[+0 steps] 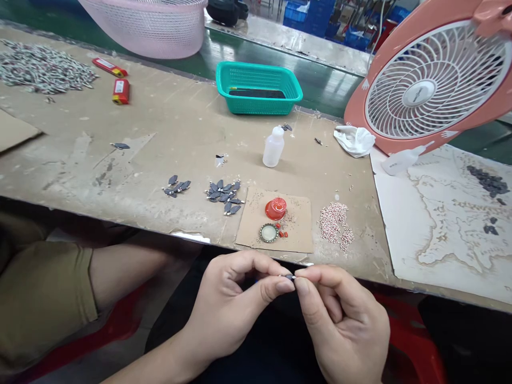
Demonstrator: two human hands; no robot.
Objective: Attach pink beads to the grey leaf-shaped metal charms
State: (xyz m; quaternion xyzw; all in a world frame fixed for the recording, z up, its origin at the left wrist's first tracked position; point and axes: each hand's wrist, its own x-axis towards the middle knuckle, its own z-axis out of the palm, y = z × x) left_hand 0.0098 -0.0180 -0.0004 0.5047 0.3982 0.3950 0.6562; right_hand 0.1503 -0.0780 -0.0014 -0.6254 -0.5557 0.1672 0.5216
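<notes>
Between the fingertips of my left hand [236,304] is a small dark leaf-shaped piece [288,277], pinched by thumb and forefinger. My right hand [342,320] pinches a tiny pale tip [294,277] at the right end of that piece. Both hands are just off the table's front edge. Beyond them, a cardboard square [248,229] carries a red cap [276,208], a bottle cap [269,233] and a few red bits [283,234]. Similar dark pieces [224,192] with pale tips lie in a heap left of the cardboard. Tiny pinkish beads [335,221] are spread on its right.
A squeeze bottle [273,146] stands behind the cardboard, with a green basket [260,104] farther back. An orange fan [428,90] occupies the right, near a white sheet [440,224]. At the left are a pile of small pieces [44,66] and another person's leg [132,266].
</notes>
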